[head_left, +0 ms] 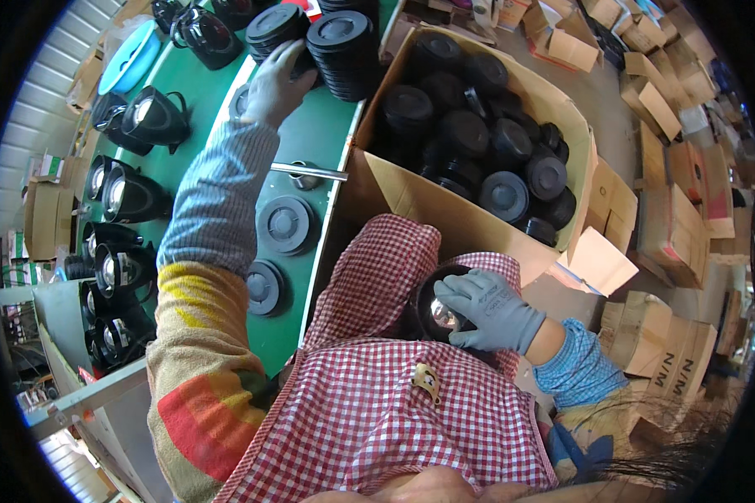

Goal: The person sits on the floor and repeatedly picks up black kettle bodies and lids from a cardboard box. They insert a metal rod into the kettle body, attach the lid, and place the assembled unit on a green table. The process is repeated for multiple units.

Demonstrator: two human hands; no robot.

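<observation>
My left hand point(278, 88), in a grey work glove, reaches to the far part of the green bench. Its fingers curl round a black round lid, mostly hidden by the hand, at the near edge of a stack of black lids point(268, 27). A second lid stack point(341, 50) stands just to the right. My right hand point(491, 310), gloved too, rests over the mouth of a black jug point(434, 314) with a shiny metal inside. That jug sits on my lap, against the red checked apron point(377, 285), its lower part hidden.
More lids point(287, 225) lie on the green bench point(302, 277), near a metal rod point(310, 172). Several black jugs point(126, 193) line its left side, with a blue basin point(130, 57) beyond. An open carton point(445, 205) of black lids stands right; other cartons point(679, 235) cover the floor.
</observation>
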